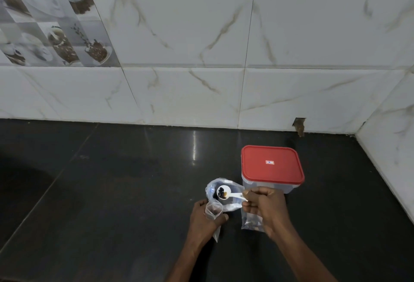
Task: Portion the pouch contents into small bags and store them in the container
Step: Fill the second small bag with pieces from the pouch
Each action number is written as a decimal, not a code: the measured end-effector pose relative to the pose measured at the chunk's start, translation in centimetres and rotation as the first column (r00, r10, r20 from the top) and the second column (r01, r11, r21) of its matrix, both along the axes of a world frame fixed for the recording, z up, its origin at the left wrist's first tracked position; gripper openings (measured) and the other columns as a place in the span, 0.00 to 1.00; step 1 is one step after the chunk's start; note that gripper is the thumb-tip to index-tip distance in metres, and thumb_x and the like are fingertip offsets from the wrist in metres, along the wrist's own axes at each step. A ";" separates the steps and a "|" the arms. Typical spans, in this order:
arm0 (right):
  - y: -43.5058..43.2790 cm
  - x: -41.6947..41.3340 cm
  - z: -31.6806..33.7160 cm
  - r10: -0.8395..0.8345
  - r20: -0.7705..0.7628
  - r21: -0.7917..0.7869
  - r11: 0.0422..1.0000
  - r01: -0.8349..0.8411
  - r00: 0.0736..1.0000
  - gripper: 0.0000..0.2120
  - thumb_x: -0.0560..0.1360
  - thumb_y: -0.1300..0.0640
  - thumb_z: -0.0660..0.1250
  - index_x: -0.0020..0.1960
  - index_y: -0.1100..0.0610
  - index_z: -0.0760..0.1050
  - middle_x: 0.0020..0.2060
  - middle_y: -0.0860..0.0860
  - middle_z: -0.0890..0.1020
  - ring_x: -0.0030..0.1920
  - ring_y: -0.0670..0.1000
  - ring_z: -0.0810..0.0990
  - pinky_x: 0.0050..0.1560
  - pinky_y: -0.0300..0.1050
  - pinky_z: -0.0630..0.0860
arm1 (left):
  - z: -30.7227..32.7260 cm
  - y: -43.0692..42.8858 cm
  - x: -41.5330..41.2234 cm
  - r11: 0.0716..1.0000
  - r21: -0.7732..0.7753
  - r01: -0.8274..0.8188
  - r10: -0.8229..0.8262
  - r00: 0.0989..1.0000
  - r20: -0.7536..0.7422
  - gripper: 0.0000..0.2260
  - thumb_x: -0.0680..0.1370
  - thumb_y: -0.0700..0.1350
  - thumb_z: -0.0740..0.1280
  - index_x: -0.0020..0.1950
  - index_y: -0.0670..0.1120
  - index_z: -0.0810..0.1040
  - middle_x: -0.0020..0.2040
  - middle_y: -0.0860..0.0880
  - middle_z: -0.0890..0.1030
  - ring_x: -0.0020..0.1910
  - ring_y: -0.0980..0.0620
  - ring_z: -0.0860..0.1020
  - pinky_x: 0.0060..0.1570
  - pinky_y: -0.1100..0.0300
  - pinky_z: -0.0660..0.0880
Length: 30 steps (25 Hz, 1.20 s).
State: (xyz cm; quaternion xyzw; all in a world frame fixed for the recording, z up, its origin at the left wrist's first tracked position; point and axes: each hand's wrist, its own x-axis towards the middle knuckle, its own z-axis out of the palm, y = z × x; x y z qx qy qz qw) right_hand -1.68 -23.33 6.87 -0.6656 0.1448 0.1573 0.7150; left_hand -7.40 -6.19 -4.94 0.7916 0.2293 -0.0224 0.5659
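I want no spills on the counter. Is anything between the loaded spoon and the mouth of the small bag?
Nothing visible. The white spoon, held by the right hand, sits over the open pouch. The small bag, held open by the left hand, lies just below, with a clear path.

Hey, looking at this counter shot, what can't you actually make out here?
- Container contents: head view, red lid covers the top and the wall is cloudy.
- What the dark pieces in the white scoop are: too small.
- Lid label: too small to read.
- Flat bag beneath the right hand: partly hidden by it.
- Small bag in the left hand: fill level unclear, fingers cover it.
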 end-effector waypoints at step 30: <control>-2.1 -5.0 -7.3 0.814 0.581 -0.796 0.563 0.221 0.017 0.08 0.78 0.63 0.63 0.52 0.61 0.81 0.46 0.53 0.81 0.46 0.51 0.79 0.46 0.43 0.77 | 1.8 -0.7 -0.5 0.925 -0.380 0.022 0.068 0.972 0.223 0.09 0.62 0.39 0.78 0.38 0.44 0.81 0.36 0.44 0.82 0.38 0.46 0.79 0.42 0.50 0.75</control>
